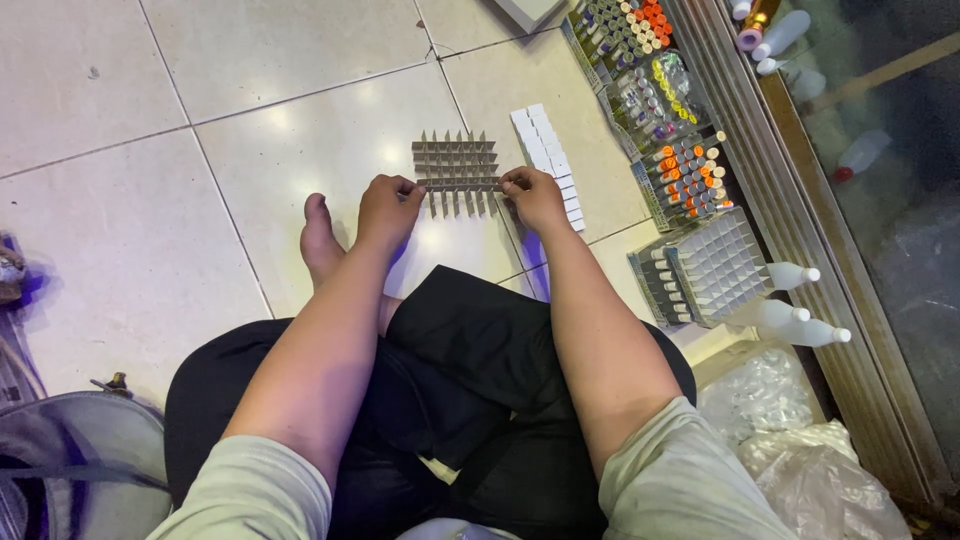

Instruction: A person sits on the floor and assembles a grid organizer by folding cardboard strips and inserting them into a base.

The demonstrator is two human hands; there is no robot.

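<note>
You sit cross-legged on a glossy white tiled floor [250,110] beside a metal door track [800,230]. A row of white strips [548,165] lies right of the cardboard divider grid [455,160]. Your left hand [388,208] and right hand [532,196] pinch its near edge, fingers clamped. Divided boxes [700,265] hold capped vials; 3 white bottles [800,310] lie alongside.

1. The left hand [388,207] and right hand [533,196] pinch opposite ends of a cardboard divider grid [456,170] lying on the tiled floor [250,120].
2. A row of white strips [548,165] lies just right of it.
3. Trays of small bottles [685,180] line the glass door's track.
</note>
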